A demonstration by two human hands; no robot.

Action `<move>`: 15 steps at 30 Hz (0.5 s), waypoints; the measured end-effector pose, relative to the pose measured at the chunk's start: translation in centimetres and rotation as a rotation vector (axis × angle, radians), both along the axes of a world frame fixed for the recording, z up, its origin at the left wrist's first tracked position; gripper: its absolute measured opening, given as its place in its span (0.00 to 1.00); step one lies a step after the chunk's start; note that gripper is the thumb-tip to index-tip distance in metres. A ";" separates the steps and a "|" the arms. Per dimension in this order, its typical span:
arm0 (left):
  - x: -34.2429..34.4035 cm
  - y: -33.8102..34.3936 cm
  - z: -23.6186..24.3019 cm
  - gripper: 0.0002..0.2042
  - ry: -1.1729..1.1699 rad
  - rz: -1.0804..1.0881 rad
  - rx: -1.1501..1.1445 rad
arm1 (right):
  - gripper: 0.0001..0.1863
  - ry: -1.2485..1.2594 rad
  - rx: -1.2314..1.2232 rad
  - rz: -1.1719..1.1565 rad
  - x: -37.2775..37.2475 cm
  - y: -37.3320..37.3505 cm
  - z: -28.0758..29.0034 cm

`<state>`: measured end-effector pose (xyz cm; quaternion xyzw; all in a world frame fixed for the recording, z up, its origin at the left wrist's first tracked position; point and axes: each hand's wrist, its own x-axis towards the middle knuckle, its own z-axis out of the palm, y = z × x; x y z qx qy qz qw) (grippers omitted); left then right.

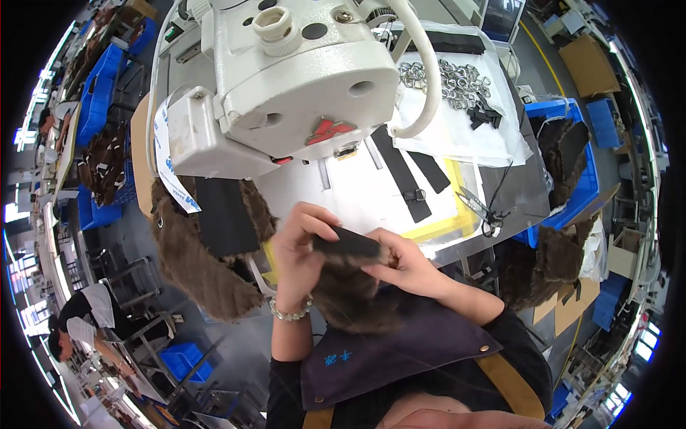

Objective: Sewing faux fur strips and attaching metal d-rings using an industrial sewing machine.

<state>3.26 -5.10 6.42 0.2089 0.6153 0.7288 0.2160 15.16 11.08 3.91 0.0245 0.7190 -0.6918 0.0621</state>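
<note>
My left hand [300,250] and my right hand [400,264] are closed round opposite ends of a black fabric strip [346,243] with brown fur [350,300] hanging below it, over my dark apron. They are just in front of a white sewing machine [300,86]. On the white work plate [364,196] behind them lie black straps [400,171], one with a metal buckle [413,196], and scissors [482,211] at the right. A larger brown fur piece with a black panel [186,264] lies left of my left hand.
Metal rings [446,79] lie on white plastic at back right. Blue bins with fur [564,157], more fur pieces [550,261] and cardboard [586,57] are at right. At lower left another person [89,322] is at a bench, with a blue bin [186,361] nearby.
</note>
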 end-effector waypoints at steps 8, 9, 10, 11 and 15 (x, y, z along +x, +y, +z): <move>-2.2 -1.2 -6.0 0.15 0.116 0.222 -0.079 | 0.29 -0.187 -0.562 -0.236 -1.0 1.3 2.5; -1.7 -1.1 -5.8 0.09 0.053 0.207 -0.161 | 0.26 -0.195 -0.459 -0.135 -1.1 1.8 2.2; -1.6 -0.9 -5.6 0.09 0.053 0.208 -0.159 | 0.23 -0.202 -0.355 -0.035 -1.0 2.1 1.9; -1.7 -0.7 -5.3 0.06 0.159 0.154 -0.226 | 0.20 -0.119 -0.201 0.042 -0.8 2.4 1.5; -1.8 -0.6 -4.9 0.09 0.228 0.075 -0.309 | 0.26 0.508 0.607 -0.040 -1.2 3.3 -0.5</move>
